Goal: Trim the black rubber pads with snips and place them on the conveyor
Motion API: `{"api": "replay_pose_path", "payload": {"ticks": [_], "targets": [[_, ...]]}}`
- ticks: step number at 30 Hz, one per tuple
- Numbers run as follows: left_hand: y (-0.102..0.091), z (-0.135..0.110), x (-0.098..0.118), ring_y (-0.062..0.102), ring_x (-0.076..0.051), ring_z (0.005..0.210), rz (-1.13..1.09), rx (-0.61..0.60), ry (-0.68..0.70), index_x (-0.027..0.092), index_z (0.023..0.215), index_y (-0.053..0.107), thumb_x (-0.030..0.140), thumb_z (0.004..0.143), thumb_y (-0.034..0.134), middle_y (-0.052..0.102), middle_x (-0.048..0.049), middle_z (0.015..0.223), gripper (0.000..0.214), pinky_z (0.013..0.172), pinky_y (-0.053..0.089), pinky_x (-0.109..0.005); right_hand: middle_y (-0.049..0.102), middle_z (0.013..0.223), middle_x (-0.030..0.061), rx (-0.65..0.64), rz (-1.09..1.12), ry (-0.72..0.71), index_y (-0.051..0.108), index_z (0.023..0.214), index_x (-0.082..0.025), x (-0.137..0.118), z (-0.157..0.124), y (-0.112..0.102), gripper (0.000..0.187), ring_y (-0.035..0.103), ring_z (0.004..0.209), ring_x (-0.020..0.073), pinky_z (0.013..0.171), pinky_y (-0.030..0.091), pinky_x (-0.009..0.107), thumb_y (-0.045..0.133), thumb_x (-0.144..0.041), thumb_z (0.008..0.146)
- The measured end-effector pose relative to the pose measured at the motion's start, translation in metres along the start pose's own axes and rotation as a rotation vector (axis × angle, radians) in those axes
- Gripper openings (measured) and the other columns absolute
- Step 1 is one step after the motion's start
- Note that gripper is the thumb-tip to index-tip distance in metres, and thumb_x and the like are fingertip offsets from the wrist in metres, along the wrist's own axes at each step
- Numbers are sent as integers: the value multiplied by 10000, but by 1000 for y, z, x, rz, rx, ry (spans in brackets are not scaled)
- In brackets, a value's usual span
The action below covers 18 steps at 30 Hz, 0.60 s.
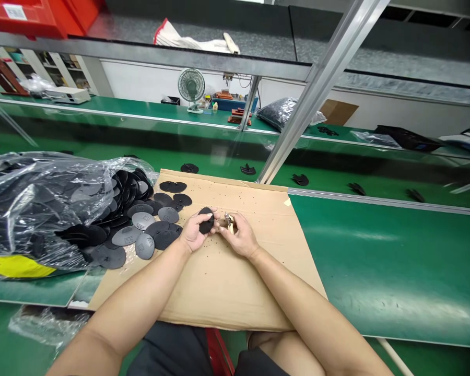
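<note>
Head view's got my left hand [195, 233] pinching a black disc [206, 222] above the cardboard [235, 287], thumb on top, while my right hand [243, 239] is wrapped around the pliers [230, 224] just beside it. Can't tell if the plier tips are parted. I'd brace the disc firmly, keep skin away from the tips, and bring them in square so they don't gouge it. Loose discs [143, 220] lie off to the left.
</note>
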<state>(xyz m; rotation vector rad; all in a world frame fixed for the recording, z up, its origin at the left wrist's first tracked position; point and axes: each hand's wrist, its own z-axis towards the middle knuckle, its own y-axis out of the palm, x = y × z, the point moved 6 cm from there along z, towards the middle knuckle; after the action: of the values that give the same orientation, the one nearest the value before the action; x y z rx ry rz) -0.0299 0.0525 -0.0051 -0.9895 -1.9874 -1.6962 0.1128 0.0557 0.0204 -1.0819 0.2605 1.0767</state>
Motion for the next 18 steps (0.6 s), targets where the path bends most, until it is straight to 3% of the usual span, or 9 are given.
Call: {"api": "replay_pose_path", "payload": {"ticks": [6,11,18], "targets": [[-3,-1,8,551,-122,686,306,107,293,132,1044,621,242,664,683,618,-71,920,401,533,392,-209,597,894,70,-9,-45,210,526,1014,-179,21,28,-5,302,559,796,225,758,465,385,536,-408,817],[-7,2,6,581,-161,863,763,172,470,155,1072,642,194,716,636,629,-78,968,358,801,461,-274,596,962,89,57,-258,437,525,1036,-185,54,98,-25,297,560,872,260,792,461,412,485,-409,846],[1,1,1,561,-212,994,1075,149,516,179,1091,624,186,762,556,607,-82,1041,336,919,444,-351,533,1162,150,8,-669,566,565,1104,-169,102,189,-37,365,503,1059,318,895,408,455,469,-442,883]]}}
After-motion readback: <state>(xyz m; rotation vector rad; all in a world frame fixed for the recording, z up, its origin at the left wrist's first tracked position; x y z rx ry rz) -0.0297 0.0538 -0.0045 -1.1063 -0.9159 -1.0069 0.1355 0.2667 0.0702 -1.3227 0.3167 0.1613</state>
